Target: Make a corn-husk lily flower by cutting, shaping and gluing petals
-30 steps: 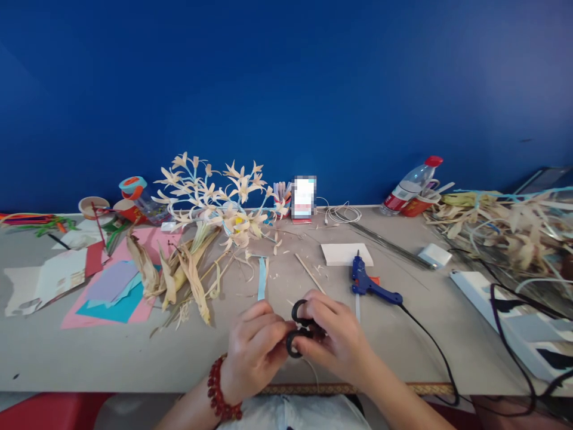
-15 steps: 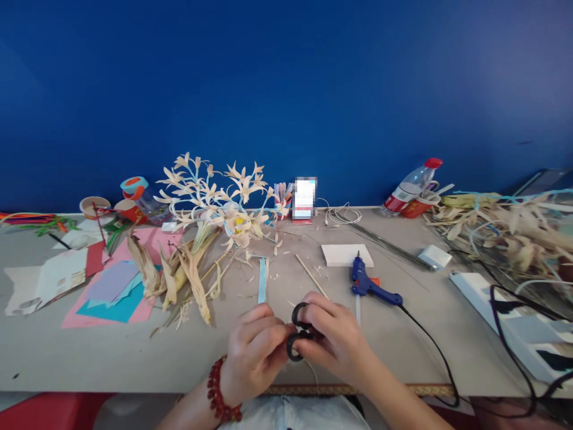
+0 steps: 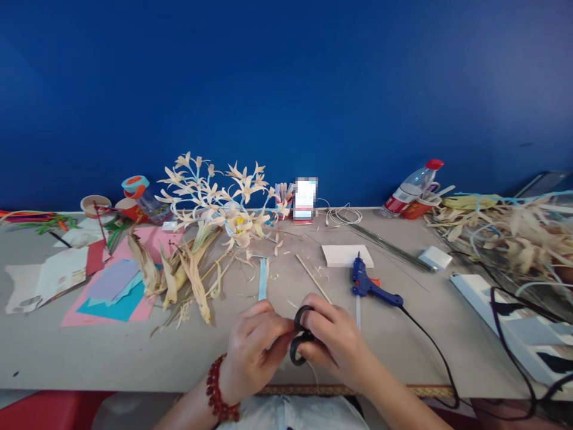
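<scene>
My right hand [image 3: 333, 337] has its thumb and fingers in the black handle loops of a pair of scissors [image 3: 301, 352]. The blades are hidden between the hands. Right beside it, my left hand [image 3: 259, 337] is closed in a pinch near the scissors; what it holds is hidden by the fingers. A thin pale strand [image 3: 314, 371] hangs below the hands, and I cannot tell which hand it comes from. Beyond the left hand lies a light blue strip [image 3: 262, 279]. A pale thin stick [image 3: 312, 278] lies beyond the right hand.
At the right, a blue glue gun [image 3: 373, 286] lies near a white card [image 3: 344, 255] and a power strip [image 3: 505, 322]. Dried corn husks [image 3: 192, 278] and coloured paper [image 3: 114, 304] lie left. Behind them stand husk flowers [image 3: 244, 185], a phone [image 3: 305, 200] and a tilted bottle [image 3: 412, 188].
The scissors' handle loops have spread slightly apart and shifted a little to the right. My left hand stays pinched beside them.
</scene>
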Tool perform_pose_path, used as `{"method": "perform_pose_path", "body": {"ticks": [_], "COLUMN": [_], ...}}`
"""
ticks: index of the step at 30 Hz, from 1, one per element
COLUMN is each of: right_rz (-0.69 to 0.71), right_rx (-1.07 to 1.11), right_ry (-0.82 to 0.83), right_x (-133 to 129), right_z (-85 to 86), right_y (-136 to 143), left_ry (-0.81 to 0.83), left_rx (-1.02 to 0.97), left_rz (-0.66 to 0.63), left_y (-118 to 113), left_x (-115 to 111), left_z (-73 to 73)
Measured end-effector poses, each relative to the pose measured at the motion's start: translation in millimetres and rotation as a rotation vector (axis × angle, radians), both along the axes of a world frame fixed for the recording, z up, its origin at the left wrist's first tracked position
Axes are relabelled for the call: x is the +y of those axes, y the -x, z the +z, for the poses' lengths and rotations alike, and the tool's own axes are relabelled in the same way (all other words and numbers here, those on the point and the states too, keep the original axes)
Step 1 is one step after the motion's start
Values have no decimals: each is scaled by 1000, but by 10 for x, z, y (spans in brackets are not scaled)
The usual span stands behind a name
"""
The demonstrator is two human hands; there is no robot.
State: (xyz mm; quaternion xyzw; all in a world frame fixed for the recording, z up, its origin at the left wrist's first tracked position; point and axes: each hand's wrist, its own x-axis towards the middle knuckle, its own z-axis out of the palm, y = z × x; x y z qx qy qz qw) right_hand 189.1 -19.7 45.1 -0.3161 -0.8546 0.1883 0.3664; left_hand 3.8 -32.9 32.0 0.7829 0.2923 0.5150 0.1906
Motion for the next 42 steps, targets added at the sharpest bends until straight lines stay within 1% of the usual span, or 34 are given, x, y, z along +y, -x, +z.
{"method": "perform_pose_path", "body": {"ticks": [2, 5, 7, 9, 11, 12, 13, 14, 15, 17, 19, 20, 22, 24, 26, 28, 32, 33, 35, 39, 42], "right_rz": [34, 137, 226, 315, 381, 395, 395, 381, 353, 280, 202, 167, 106, 59, 21, -19, -59, -58, -57, -48, -50], "right_rx": [30, 186, 332, 504, 669, 722, 741, 724, 676, 510, 339, 267, 155, 58, -14, -48, -56, -56, -57, -52, -63], "right_ry": [51, 209, 377, 622, 852, 921, 949, 934, 875, 656, 393, 290, 170, 117, 84, 35, -58, -63, -62, -81, -102], "right_x": [13, 42, 52, 47, 34, 30, 31, 36, 49, 88, 135, 154, 174, 165, 139, 111, 91, 92, 96, 101, 100], "right_z": [13, 0, -60, -157, -255, -292, -313, -318, -308, -249, -170, -132, -69, -27, -3, 7, 5, 3, 2, -2, -2], "right_y": [-6, 6, 39, 85, 123, 133, 134, 125, 109, 58, 0, -27, -67, -86, -86, -77, -69, -71, -77, -76, -69], "left_ry": [-4, 28, 76, 137, 223, 274, 331, 391, 453, 564, 612, 586, 435, 235, 108, 66, 57, 78, 169, 493, 643], "left_rx": [3, -15, -58, -107, -139, -145, -145, -139, -130, -123, -114, -104, -64, -21, 4, 21, 40, 38, 17, -75, -121], "left_rz": [-19, -63, -102, -121, -103, -85, -70, -60, -61, -87, -110, -103, -63, -19, 11, 38, 77, 78, 63, -5, -30], "left_y": [-3, -18, -36, -58, -77, -85, -90, -94, -96, -95, -91, -87, -80, -75, -74, -76, -82, -82, -83, -80, -76], "left_x": [-3, -7, -9, -16, -32, -42, -52, -61, -67, -69, -56, -47, -28, -16, -15, -20, -36, -40, -46, -57, -60], "left_z": [9, 1, -7, -9, -3, 2, 10, 20, 31, 54, 70, 72, 68, 54, 36, 17, 1, 5, 20, 36, 29]}}
